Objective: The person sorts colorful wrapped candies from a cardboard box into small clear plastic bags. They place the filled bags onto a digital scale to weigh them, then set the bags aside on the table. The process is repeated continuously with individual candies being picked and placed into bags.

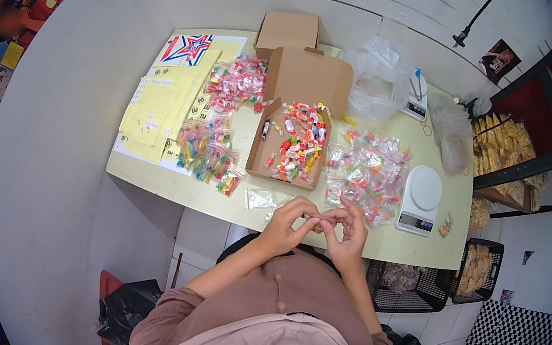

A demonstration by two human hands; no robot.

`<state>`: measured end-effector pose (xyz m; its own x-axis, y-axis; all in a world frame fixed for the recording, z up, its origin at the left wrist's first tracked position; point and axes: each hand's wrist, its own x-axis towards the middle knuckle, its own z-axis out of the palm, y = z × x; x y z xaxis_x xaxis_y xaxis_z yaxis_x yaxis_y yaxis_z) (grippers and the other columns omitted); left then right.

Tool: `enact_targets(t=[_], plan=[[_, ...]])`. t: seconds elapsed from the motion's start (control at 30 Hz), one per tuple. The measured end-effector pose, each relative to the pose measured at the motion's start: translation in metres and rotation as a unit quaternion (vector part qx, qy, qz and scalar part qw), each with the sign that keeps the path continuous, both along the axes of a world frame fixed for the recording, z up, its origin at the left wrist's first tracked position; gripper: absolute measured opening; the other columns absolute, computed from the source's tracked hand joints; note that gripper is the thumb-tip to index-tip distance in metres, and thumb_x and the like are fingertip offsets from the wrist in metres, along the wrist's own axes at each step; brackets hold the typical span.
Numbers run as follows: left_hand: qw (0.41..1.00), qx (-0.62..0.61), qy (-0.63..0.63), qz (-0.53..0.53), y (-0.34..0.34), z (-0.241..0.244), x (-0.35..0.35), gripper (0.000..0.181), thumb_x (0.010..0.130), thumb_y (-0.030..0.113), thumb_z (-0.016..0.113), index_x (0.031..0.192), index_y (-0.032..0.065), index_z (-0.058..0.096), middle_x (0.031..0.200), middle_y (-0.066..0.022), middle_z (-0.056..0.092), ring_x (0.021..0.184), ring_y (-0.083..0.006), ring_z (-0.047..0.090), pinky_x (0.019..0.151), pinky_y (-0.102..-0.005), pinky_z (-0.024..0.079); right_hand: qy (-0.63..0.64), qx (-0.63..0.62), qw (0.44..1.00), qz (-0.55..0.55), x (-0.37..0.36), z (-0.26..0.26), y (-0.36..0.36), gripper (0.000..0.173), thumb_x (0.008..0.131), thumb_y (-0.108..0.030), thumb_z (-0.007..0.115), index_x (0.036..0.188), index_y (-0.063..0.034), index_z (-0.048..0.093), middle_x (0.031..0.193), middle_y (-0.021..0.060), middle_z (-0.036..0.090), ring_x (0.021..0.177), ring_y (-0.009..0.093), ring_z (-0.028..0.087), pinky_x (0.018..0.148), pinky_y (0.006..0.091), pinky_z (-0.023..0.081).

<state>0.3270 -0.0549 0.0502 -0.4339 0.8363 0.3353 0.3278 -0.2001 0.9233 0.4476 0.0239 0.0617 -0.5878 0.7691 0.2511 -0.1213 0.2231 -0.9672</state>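
Note:
My left hand (pixel 289 226) and my right hand (pixel 348 230) meet at the table's front edge, thumbs and fingertips pinching the top of a small plastic zip bag (pixel 321 220) that my fingers mostly cover. Just beyond them stands an open cardboard box (pixel 280 179) with loose wrapped candies (pixel 304 139) in it. Flat on the table beside my left hand lie clear zip bags (pixel 259 199). To the right of the box is a heap of filled candy bags (pixel 373 178); more filled bags (pixel 207 149) are piled to its left. A white digital kitchen scale (pixel 422 193) stands at the right.
Yellow sheets (pixel 153 107) cover the table's left end. At the back are a closed cardboard box (pixel 288 31), a bundle of clear plastic bags (pixel 379 81) and a second scale (pixel 415 107). Black plastic crates (pixel 406 302) stand below the right edge; a black bag (pixel 127 305) lies lower left.

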Motion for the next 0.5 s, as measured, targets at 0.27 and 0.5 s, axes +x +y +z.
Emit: enact_targets(t=[0.27,0.5], plan=[[0.999,-0.02,0.008,-0.028,-0.003,-0.003,-0.008,0.006,0.077,0.004,0.062,0.079,0.001,0.057,0.078,-0.0095,0.057,0.073,-0.0197,0.056,0.066,-0.0292,0.044,-0.05,0.02,0.998,-0.035,0.0,-0.01,-0.003,0.026,0.074,0.001,0.064,0.096,0.0016,0.051,0.075,0.0073,0.064,0.072,0.011,0.059,0.07,0.0258,0.045],[0.984,-0.043,0.068,-0.156,0.004,0.015,-0.017,0.009,0.077,0.008,0.063,0.077,0.0015,0.057,0.076,-0.0086,0.055,0.075,-0.0237,0.054,0.069,-0.032,0.043,-0.118,0.058,0.991,0.022,0.025,-0.006,0.01,0.02,0.072,-0.001,0.067,0.088,0.0005,0.055,0.072,0.0083,0.064,0.072,0.014,0.061,0.071,0.0281,0.046]])
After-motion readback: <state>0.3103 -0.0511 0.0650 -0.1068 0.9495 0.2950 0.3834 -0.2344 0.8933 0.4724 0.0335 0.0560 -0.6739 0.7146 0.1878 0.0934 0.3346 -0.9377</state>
